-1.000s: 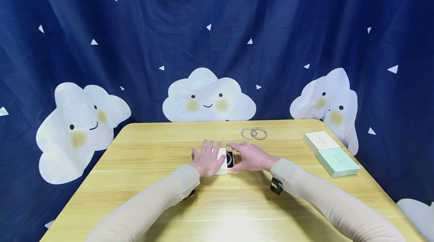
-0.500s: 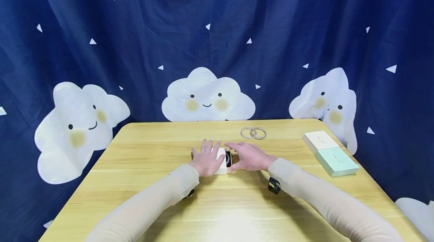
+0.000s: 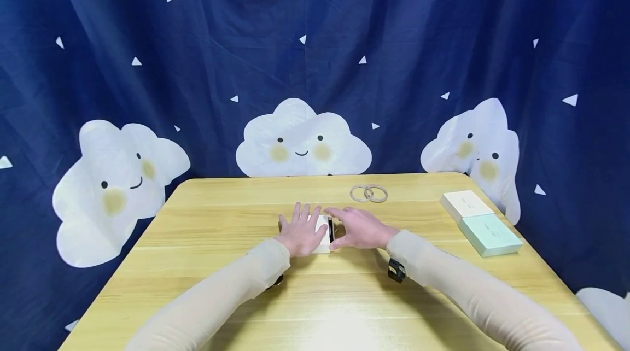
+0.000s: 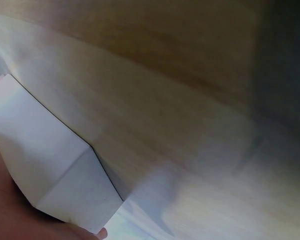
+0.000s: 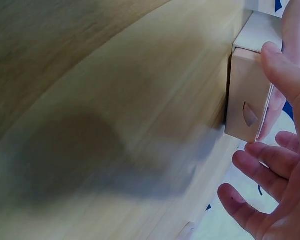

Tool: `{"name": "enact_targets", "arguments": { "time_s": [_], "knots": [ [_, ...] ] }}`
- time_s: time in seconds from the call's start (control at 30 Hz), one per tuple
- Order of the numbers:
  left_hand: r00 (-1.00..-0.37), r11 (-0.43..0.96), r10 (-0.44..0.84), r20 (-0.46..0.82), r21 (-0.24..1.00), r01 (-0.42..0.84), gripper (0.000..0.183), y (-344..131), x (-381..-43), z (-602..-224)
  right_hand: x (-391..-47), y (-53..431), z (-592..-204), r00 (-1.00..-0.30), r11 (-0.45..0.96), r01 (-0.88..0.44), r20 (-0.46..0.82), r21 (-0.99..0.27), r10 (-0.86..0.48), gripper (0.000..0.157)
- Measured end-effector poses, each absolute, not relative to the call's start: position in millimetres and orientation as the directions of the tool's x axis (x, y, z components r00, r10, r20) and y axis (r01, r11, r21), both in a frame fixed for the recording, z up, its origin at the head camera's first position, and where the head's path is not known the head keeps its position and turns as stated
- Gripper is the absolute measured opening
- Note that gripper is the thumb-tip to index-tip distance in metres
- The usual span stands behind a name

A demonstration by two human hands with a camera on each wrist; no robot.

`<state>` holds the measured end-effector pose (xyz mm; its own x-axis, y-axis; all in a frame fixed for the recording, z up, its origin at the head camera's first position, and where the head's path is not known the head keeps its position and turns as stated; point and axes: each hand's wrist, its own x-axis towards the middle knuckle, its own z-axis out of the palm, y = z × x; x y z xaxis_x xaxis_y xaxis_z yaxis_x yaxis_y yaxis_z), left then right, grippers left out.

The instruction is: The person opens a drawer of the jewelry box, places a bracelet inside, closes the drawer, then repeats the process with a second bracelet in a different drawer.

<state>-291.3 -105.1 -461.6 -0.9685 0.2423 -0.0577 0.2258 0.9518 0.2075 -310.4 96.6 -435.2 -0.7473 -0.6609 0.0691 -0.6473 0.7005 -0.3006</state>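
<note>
My left hand (image 3: 301, 233) lies with spread, straight fingers on the white sleeve (image 3: 321, 246) of a small drawer box. In the left wrist view the sleeve's plain sides show, partly covered by that hand. At the sleeve's right end, my right hand (image 3: 363, 228) holds the pale peach drawer (image 5: 247, 92) between thumb and a fingertip, its other fingers loosely bent. A short pull tab (image 5: 250, 114) sticks out of the drawer's end face. Only a narrow strip of black lining (image 3: 331, 230) shows between sleeve and right hand; the rest is hidden inside the sleeve.
Two interlinked pinkish rings (image 3: 369, 193) lie behind the right hand. At the table's right edge sit a white box (image 3: 467, 204) and a mint green box (image 3: 489, 235), end to end. The wooden table (image 3: 231, 214) backs onto a dark blue curtain (image 3: 315, 66).
The drawer has slid left into the sleeve, narrowing the strip of black lining and hiding the round shape in it. My right hand moved slightly left with it; my left hand stayed put.
</note>
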Motion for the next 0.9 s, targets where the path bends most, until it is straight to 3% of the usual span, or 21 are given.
{"name": "enact_targets", "arguments": {
  "time_s": [0.33, 0.67, 0.9],
  "knots": [
    [-0.969, 0.952, 0.242, -0.059, 0.21, 0.225, 0.07, -104.9, -291.9, -461.6, -310.8, 94.4, -437.5, -0.752, 0.71, -0.647, 0.081, -0.278, -0.654, 0.099],
    [-0.971, 0.956, 0.231, -0.059, 0.197, 0.216, 0.07, -104.4, -296.5, -469.7, -313.0, 100.6, -437.1, -0.702, 0.628, -0.673, 0.07, -0.391, -0.708, 0.095],
    [-0.973, 0.959, 0.225, -0.049, 0.189, 0.212, 0.07, -105.2, -297.0, -470.5, -313.9, 100.0, -439.5, -0.713, 0.645, -0.666, 0.066, -0.374, -0.698, 0.091]
  ]
}}
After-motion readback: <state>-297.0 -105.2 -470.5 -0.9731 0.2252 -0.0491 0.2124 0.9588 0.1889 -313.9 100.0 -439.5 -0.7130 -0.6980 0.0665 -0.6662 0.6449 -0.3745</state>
